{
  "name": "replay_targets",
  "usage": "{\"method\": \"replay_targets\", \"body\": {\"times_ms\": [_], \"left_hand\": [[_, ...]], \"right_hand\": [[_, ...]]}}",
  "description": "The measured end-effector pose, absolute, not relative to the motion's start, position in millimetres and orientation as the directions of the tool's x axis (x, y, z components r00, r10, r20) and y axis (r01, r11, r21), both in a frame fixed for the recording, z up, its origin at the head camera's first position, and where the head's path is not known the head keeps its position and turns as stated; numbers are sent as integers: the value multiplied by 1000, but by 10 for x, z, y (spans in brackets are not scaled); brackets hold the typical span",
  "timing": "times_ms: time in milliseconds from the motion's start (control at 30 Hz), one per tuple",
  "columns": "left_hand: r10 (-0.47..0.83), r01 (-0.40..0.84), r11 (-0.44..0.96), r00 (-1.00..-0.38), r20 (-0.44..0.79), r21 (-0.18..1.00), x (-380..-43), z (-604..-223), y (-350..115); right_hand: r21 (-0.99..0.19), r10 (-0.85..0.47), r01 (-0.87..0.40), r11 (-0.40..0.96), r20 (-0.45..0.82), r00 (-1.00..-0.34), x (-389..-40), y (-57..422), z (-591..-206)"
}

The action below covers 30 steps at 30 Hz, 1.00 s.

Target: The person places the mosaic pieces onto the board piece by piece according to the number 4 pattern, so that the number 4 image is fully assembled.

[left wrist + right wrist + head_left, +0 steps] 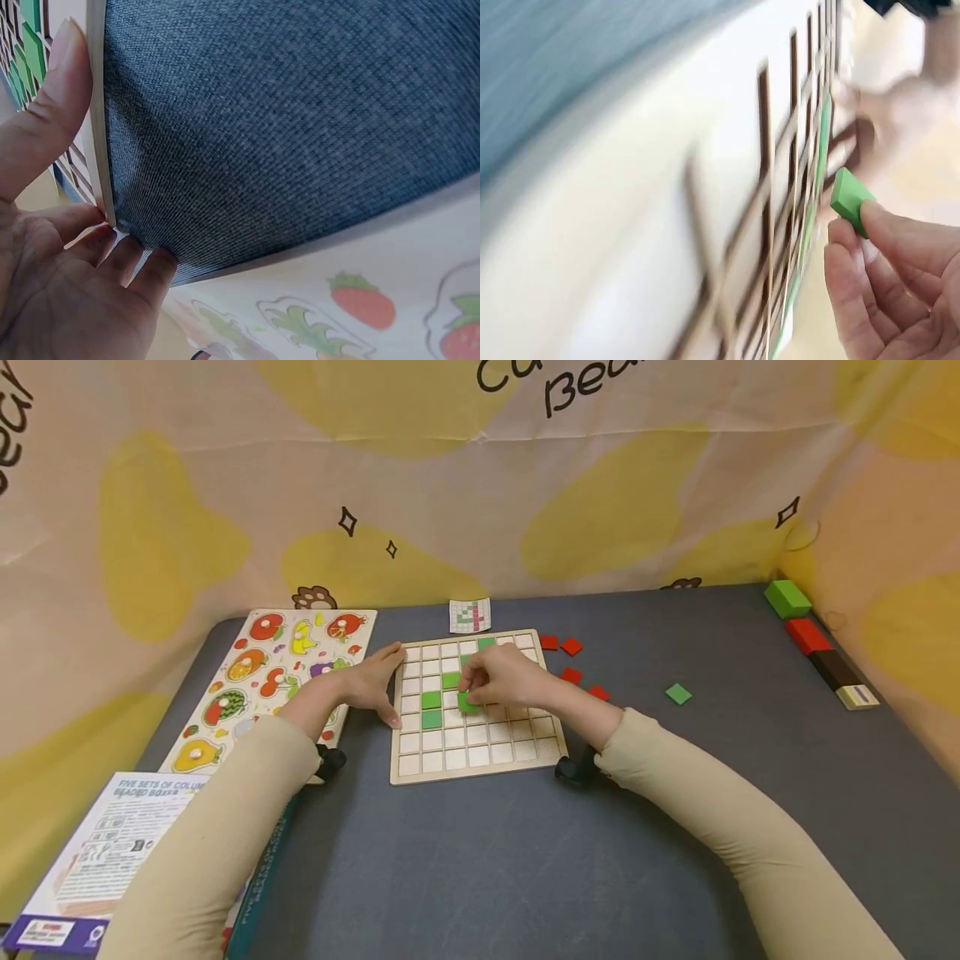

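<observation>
A square wooden grid board (480, 756) with white cells lies on the dark table, several green tiles (431, 700) set in its cells. Along the board's left edge rests my left hand (369, 681); in the left wrist view its thumb (69, 82) lies on the rim and its fingertips touch near a corner. My right hand (510, 677) pinches a green square tile (847, 195) between thumb and fingers, just over the middle of the board. Behind the board lies a small pattern card (469, 616) with green and pink squares. The right hand hides some cells.
Several red tiles (572, 647) lie right of the board, and a lone green tile (678, 693) farther right. Coloured blocks (810, 635) line the right edge. At left are a fruit puzzle board (247, 693) and a printed box (112, 852).
</observation>
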State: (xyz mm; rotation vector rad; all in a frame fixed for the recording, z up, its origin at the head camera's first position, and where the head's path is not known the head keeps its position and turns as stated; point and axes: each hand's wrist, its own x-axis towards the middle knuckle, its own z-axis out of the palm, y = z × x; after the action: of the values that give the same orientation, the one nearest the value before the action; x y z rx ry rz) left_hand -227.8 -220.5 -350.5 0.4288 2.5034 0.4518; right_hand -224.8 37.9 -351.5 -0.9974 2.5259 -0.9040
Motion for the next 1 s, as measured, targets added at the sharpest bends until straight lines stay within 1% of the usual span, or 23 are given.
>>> {"method": "replay_targets", "body": {"times_ms": [67, 233, 333, 500, 633, 700, 800, 900, 1000], "left_hand": [[390, 203, 892, -796, -463, 404, -2282, -3507, -2195], [380, 195, 898, -798, -468, 395, -2293, -3513, -2179], [376, 195, 900, -799, -469, 389, -2292, -3500, -2180], [374, 186, 898, -799, -471, 399, -2269, -3486, -2183], [380, 187, 895, -797, -471, 406, -2253, -3466, -2177], [382, 190, 894, -797, -468, 406, -2252, -3463, -2178], [385, 196, 894, -797, -466, 404, -2251, -3450, -2177], [384, 195, 895, -794, -471, 401, -2251, -3447, -2171], [378, 192, 899, -794, -476, 394, -2251, -3448, -2172]], "right_hand": [[-630, -695, -520, 577, -44, -718, -2227, 266, -3536], [-590, -682, -524, 614, -62, -729, -2199, 125, -3565], [-567, -691, -543, 620, -67, -719, -2190, 98, -3574], [-512, -725, -598, 617, -74, -684, -2169, 84, -3587], [-485, -717, -598, 638, -91, -692, -2167, 148, -3534], [-486, -705, -587, 647, -89, -704, -2198, 254, -3484], [-496, -677, -562, 662, -74, -732, -2289, 537, -3404], [-503, -647, -537, 677, -59, -761, -2407, 959, -3350], [-506, -611, -495, 706, -82, -787, -2509, 1456, -3327]]}}
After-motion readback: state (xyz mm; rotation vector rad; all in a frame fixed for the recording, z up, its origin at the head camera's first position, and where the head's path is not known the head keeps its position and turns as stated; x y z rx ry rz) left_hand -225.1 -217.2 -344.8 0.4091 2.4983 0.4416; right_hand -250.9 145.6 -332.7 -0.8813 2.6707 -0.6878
